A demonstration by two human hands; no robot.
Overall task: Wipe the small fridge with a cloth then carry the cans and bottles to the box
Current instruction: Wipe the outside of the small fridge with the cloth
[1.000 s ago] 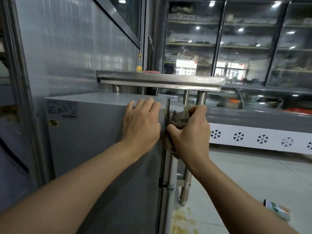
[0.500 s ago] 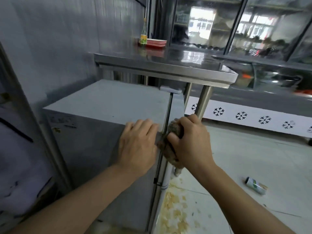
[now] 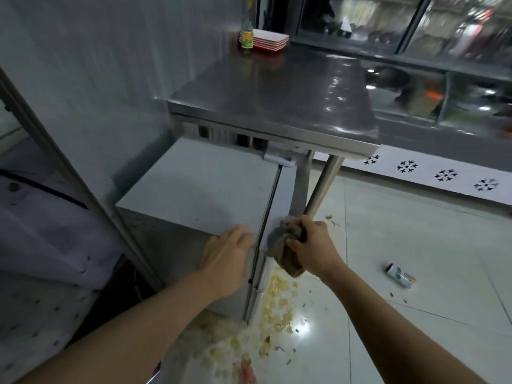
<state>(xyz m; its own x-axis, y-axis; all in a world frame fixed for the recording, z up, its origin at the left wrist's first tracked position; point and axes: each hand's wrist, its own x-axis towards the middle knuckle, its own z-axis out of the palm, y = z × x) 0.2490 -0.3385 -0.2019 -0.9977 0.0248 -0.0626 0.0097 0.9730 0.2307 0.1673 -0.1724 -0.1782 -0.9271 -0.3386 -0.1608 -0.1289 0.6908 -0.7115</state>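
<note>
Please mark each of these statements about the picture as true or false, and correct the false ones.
1. The right hand holds a cloth against the front corner of the small fridge. True.
2. The left hand grips a bottle. False: it rests flat with straight fingers on the top edge of the fridge and holds nothing.
3. A can lies on its side on the floor, to the right of the hands. True.
4. The steel table carries nothing. False: a bottle and a stack of red and white trays stand at its far corner.
5. Food scraps are spilled on the floor beside the fridge. True.
</note>
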